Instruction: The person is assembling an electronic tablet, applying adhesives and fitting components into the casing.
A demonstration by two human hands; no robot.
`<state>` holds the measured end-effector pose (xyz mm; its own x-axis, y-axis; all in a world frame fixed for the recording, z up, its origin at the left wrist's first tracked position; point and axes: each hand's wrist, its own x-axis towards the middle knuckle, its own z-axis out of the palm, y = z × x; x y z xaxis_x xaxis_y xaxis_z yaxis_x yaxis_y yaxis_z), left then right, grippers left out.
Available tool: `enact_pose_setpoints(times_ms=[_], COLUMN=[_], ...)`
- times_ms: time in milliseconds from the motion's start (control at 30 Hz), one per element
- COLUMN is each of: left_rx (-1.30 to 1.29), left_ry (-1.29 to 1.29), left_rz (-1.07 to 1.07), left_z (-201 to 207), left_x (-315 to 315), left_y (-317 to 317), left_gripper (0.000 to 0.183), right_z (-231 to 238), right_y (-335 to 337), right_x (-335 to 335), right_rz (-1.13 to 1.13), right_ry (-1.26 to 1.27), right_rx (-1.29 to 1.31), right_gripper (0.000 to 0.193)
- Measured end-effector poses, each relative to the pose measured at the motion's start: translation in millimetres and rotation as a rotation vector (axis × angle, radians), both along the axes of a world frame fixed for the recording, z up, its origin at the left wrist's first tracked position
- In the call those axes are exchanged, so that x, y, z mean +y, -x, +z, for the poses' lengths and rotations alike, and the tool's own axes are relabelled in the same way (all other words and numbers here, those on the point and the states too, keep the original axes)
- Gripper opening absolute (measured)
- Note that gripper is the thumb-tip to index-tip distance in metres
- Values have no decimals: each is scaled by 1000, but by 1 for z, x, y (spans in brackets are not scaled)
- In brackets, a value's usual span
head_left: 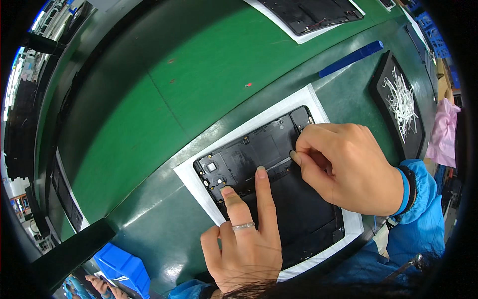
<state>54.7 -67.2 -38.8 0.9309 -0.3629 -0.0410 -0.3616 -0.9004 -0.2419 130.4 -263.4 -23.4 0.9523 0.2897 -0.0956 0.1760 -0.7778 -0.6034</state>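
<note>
From the head view I see an opened black tablet back [279, 194] lying on a white foam sheet [196, 182], which rests on the dark green bench edge [164, 229] beside the brighter green conveyor belt [149, 99]. My left hand [246, 244] lies flat on the lower part of the tablet back, its index and middle fingers [261, 182] extended and slightly spread, their tips pressing on the panel near the small camera and connector parts at the upper left corner; a thin ring sits on one finger, and the remaining fingers are curled under. My right hand [348, 167] comes in from the right, thumb and forefinger pressed together in a pinch on a thin flat strip [279, 164] that runs across the middle of the tablet back; the other fingers are folded into the palm, and a blue sleeve covers the wrist. Well apart, at the upper right, a blue bar [351, 59] lies across the bench, and near it a black tray [398, 107] holds a pile of white strips [401, 102]. A second black panel on white foam [308, 15] lies at the top edge, and a blue bin [122, 266] stands at the lower left.
</note>
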Motion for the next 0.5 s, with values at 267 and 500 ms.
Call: enact_pose_setpoints(times_ms=[267, 500], left_rx=[-13, 61], left_ry=[22, -33], left_rz=[-3, 0], left_z=[-11, -9], left_x=[-4, 2], left_y=[4, 6], left_gripper=[56, 57], right_z=[8, 18], right_y=[2, -14], right_x=[-4, -10], right_rz=[-41, -202], right_ry=[-15, 14], right_rx=[10, 151], right_gripper=[14, 37])
